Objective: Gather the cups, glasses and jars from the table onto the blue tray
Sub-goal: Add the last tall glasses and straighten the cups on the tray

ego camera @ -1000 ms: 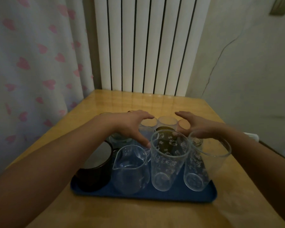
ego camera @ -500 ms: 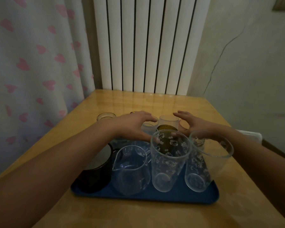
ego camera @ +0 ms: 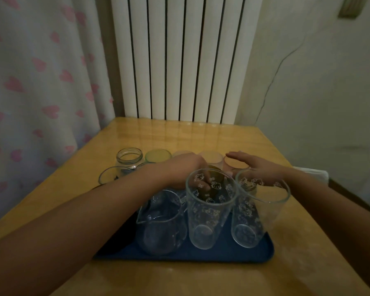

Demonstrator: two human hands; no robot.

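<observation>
The blue tray (ego camera: 233, 254) lies near the table's front edge. On it stand a clear glass pitcher (ego camera: 160, 223) and two tall printed glasses (ego camera: 209, 212) (ego camera: 257, 212). My left forearm hides the tray's left part. Behind the tray stand an open glass jar (ego camera: 129, 158), a green cup (ego camera: 158, 155), a low glass (ego camera: 109, 178) and two frosted cups (ego camera: 210, 157) (ego camera: 235, 165). My left hand (ego camera: 179, 169) curls its fingers down beside a gold-lidded jar (ego camera: 217, 175), seen partly through the middle glass. My right hand (ego camera: 258, 167) hovers flat with its fingers stretched over the right frosted cup.
The wooden table (ego camera: 179, 133) ends at a white radiator (ego camera: 179, 58) at the back. A curtain with pink hearts (ego camera: 41, 82) hangs on the left, and a cracked wall is on the right. Something white (ego camera: 314, 174) lies past the table's right edge.
My left hand has dropped and curled its fingers beside the gold-lidded jar. My right hand has flattened. The open jar and green cup on the left have come into view.
</observation>
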